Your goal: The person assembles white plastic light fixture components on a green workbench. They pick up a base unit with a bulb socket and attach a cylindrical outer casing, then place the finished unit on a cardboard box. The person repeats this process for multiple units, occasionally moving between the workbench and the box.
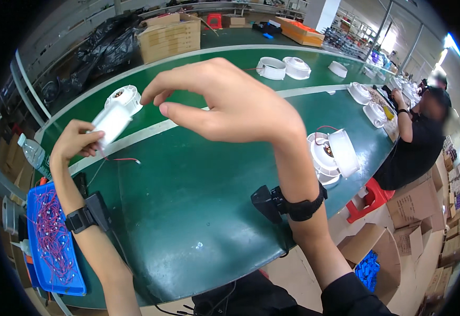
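My left hand (76, 141) pinches a white round plastic housing (112, 124), tilted and slightly blurred, above the left of the green table. A thin red wire (120, 159) with a pale tip hangs below it. My right hand (230, 105) is raised over the table with its fingers bent and thumb apart, holding nothing visible. Its fingertips are close to a white fan-like unit (125, 99) on the far green strip; touching or apart I cannot tell. To the right, another white unit (322, 152) lies beside a white ring (344, 152), with a red wire over them.
A blue tray (82, 284) of red wires lies at the left edge, near a clear bottle (32, 152). More white housings (271, 68) stand along the far strip. A co-worker in black (417, 137) sits at the right. Cartons (169, 39) stand beyond the table.
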The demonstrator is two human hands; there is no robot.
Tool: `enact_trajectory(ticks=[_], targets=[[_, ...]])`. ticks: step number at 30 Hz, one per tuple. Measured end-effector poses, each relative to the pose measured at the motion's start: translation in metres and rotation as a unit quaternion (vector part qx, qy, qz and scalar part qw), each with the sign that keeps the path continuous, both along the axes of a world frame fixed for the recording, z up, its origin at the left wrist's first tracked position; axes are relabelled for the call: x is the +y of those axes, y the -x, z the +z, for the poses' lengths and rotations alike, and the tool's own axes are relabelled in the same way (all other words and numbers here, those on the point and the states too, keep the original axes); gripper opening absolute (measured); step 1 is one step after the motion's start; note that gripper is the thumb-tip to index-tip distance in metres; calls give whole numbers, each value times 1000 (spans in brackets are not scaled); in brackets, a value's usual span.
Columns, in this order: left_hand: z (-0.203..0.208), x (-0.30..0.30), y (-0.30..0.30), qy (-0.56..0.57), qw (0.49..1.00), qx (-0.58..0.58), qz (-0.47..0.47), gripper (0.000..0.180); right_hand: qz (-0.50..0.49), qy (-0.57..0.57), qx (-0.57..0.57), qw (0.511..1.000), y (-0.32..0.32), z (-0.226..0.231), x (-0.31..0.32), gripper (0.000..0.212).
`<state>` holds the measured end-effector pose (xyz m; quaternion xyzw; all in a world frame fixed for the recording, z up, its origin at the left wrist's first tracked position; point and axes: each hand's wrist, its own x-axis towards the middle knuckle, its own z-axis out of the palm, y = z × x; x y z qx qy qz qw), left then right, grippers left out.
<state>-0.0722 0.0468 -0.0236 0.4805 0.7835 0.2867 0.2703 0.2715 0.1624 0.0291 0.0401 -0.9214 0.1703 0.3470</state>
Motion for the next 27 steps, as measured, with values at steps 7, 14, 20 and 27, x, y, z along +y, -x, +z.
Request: enact_trajectory(ticks=[7,14,20,27], targets=[[-94,12,109,-55,971,115,204,40,40,41,104,993,-9,13,-33,20],[-85,23,110,-101,975,125,151,63,-199,-35,39,979,-93,-5,-48,22],[-22,25,23,-138,989,33,-51,47,-594,-48,-54,801,-239,-71,-46,34],[23,17,-89,-61,969,13,-240,44,-589,175,-56,787,-265,-109,-35,33]])
